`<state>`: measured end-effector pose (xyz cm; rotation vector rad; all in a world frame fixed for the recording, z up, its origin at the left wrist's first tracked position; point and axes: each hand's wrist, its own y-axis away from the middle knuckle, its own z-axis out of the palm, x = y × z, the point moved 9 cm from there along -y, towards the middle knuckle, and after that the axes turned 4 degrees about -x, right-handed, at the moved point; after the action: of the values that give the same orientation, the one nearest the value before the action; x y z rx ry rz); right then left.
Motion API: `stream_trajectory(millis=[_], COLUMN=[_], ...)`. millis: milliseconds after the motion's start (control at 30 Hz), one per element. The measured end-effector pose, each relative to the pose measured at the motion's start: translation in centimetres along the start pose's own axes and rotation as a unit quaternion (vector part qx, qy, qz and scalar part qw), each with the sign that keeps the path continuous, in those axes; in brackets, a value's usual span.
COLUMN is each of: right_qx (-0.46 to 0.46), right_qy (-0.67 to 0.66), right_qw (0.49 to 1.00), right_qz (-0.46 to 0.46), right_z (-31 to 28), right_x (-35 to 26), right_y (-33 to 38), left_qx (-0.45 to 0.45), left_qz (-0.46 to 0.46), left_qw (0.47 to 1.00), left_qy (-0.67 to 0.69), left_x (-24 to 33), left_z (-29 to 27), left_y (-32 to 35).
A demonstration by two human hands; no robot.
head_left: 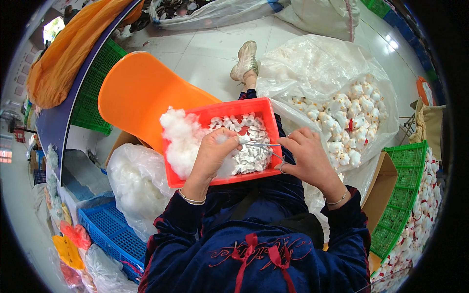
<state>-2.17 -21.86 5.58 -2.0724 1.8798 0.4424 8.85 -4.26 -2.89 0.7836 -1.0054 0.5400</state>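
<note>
tray (222,110): red | stuffing (178,134): white | small toys (251,146): white | forceps (261,145): silver | chair (141,93): orange | sleeves (166,239): dark blue velvet, red bows | crate at 4 o'clock (403,190): green | crate at 8 o'clock (115,234): blue | floor (205,53): pale tiles | cloth at 10 o'clock (63,58): orange

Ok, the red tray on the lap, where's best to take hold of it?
Judging by its pose, grip the red tray by its bare far rim, near the left corner, coming from above; both hands crowd the near side, and the stuffing fills its left end.
</note>
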Motion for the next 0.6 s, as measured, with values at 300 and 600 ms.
stream_trajectory(millis=[300, 600], right_qx=[-0.071, -0.126], right_qy=[0.030, -0.263], right_qw=[0.997, 0.955], right_qz=[0.018, 0.059], right_z=[0.4, 2.3], right_x=[0.6, 0.2], right_y=[0.4, 0.5], left_qx=[-0.010, -0.057], left_qz=[0.017, -0.005], left_qw=[0.998, 0.998], left_qy=[-0.052, -0.032], left_x=[0.8, 1.1], left_z=[0.3, 1.7], left_y=[0.1, 0.7])
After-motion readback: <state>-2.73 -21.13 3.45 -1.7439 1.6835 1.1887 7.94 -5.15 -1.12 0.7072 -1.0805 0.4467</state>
